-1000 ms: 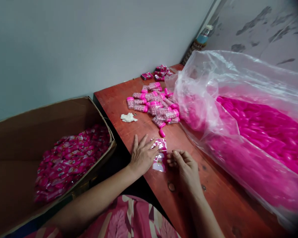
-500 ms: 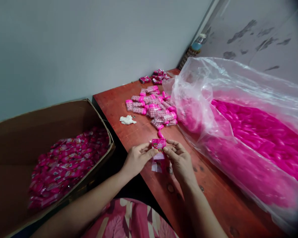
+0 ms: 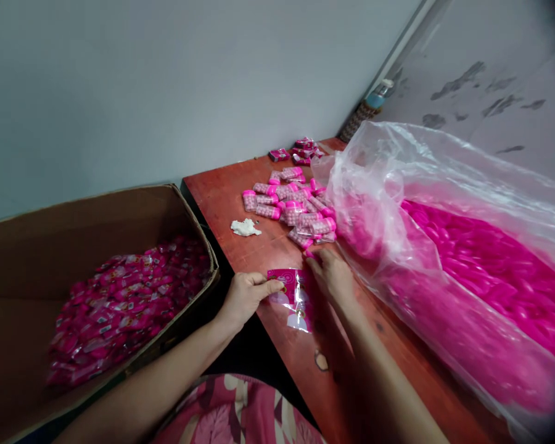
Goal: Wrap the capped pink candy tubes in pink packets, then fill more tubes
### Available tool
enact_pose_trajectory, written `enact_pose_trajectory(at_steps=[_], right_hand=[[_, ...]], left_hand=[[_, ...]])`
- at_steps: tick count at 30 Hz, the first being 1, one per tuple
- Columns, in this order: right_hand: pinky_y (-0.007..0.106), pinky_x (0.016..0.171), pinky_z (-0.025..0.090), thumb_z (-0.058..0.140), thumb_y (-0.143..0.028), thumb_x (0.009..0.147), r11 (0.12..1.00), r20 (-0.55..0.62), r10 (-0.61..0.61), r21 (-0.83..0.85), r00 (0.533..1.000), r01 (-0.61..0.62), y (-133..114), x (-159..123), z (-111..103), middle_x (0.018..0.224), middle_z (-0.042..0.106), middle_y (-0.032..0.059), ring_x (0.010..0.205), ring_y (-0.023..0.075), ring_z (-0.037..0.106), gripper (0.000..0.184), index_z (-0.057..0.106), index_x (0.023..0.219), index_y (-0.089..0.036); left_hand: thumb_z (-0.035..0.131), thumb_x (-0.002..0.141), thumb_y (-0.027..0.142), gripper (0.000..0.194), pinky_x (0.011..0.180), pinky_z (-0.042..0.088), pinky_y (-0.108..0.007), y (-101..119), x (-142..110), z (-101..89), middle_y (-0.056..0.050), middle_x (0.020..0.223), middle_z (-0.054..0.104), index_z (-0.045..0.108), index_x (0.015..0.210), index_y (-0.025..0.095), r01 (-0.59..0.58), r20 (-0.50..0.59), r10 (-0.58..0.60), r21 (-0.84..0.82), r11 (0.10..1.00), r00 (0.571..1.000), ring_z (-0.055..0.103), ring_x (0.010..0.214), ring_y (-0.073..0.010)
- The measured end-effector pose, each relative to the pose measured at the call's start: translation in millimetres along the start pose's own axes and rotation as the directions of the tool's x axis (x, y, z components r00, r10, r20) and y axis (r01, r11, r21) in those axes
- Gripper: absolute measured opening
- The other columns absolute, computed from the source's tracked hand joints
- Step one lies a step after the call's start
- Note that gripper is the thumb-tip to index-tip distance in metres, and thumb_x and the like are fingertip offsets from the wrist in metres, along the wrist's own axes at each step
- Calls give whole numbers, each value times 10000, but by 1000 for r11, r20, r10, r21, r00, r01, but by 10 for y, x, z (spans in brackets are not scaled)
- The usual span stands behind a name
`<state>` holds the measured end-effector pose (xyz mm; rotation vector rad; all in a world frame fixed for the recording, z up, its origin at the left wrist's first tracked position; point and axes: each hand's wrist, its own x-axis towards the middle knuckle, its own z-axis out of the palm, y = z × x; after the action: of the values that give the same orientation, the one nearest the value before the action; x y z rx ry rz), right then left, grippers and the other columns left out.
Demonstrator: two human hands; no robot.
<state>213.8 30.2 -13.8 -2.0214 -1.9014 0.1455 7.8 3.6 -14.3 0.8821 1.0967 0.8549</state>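
Note:
My left hand [image 3: 245,299] pinches a clear printed plastic sleeve [image 3: 284,283] by its left edge, thumb on top, just above the table. Pink print and shiny clear patches show on the sleeve. Beyond its right side, my right hand [image 3: 332,277] bends its fingers down round a small pink plastic cap [image 3: 308,253]; the fingers partly hide it. Just past that hand lies a heap of small clear bottles [image 3: 293,216] with pink caps, filled with pale pink beads.
An open carton [image 3: 198,240] full of pink wrapped packets [image 3: 129,302] stands to the left. A clear plastic bag [image 3: 374,166] of bright pink plastic pieces covers the right of the red table [image 3: 226,191]. Crumpled white material [image 3: 245,227] and dark pink packets [image 3: 279,155] lie farther back.
My right hand has let go of the sleeve and moved up to the pink cap. The sleeve stays in my left hand, now lower and flatter. The view has shifted slightly.

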Motion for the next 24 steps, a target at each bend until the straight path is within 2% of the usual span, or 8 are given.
enact_pose_trajectory(at_steps=[3, 8, 10, 13, 16, 19, 21, 24], right_hand=[[305, 652, 432, 440, -291, 851, 998, -18, -63, -15, 998, 62, 105, -12, -94, 880, 655, 88, 763, 219, 609, 199, 596, 930, -196], [300, 740, 466, 433, -221, 866, 923, -57, -366, 109, 929, 370, 138, -35, -439, 932, 640, 83, 884, 199, 606, 164, 561, 965, -191], [294, 754, 475, 432, -206, 870, 878, -21, -452, 164, 892, 449, 78, -27, -565, 971, 626, 83, 913, 189, 597, 161, 556, 974, -197], [281, 745, 484, 446, -196, 867, 834, 47, -522, 237, 852, 498, -29, -7, -676, 975, 616, 73, 896, 176, 597, 149, 564, 957, -210], [277, 750, 477, 479, -198, 857, 834, 39, -494, 303, 868, 461, -101, -2, -706, 961, 613, 64, 883, 172, 592, 131, 567, 953, -211], [282, 758, 474, 513, -221, 842, 826, 51, -413, 442, 909, 351, -140, -28, -707, 932, 612, 49, 870, 173, 586, 107, 575, 929, -214], [293, 764, 478, 531, -243, 833, 792, 92, -369, 552, 925, 261, -166, -59, -698, 930, 609, 45, 876, 180, 582, 101, 586, 913, -216], [316, 790, 478, 561, -260, 812, 737, 125, -301, 660, 945, 148, -209, -119, -646, 952, 607, 50, 907, 193, 576, 125, 602, 921, -214]], left_hand=[[652, 657, 414, 310, 458, 285, -207, 7, 61, -54, 20, 459, 501, 649, 543, 126, -135, 5, 136, 184, 974, 991, 403, 457, -83], [675, 644, 385, 299, 476, 330, -204, 18, 123, -49, 28, 493, 539, 575, 502, 142, -299, -37, 340, 392, 870, 940, 453, 476, -92], [698, 634, 322, 228, 541, 389, -209, 44, 113, -26, -3, 683, 628, 595, 534, 144, -379, -8, 421, 418, 825, 907, 528, 575, -108], [679, 668, 232, 61, 738, 443, -250, 84, 74, 5, -52, 1004, 636, 679, 674, 171, -488, 132, 475, 358, 796, 870, 591, 840, -161], [669, 681, 222, 59, 841, 429, -294, 90, 46, 16, -79, 1063, 626, 702, 705, 179, -477, 147, 455, 336, 812, 878, 583, 947, -195], [688, 660, 257, 93, 927, 378, -328, 60, 57, 16, -103, 1285, 486, 708, 689, 171, -419, 157, 388, 330, 846, 908, 516, 1090, -240], [695, 653, 273, 114, 958, 347, -333, 31, 85, 21, -95, 1337, 429, 714, 708, 175, -410, 202, 363, 298, 862, 910, 467, 1150, -255], [670, 685, 273, 137, 851, 426, -308, -16, 134, 37, -85, 1075, 633, 717, 779, 185, -431, 257, 376, 211, 877, 891, 583, 974, -221]])
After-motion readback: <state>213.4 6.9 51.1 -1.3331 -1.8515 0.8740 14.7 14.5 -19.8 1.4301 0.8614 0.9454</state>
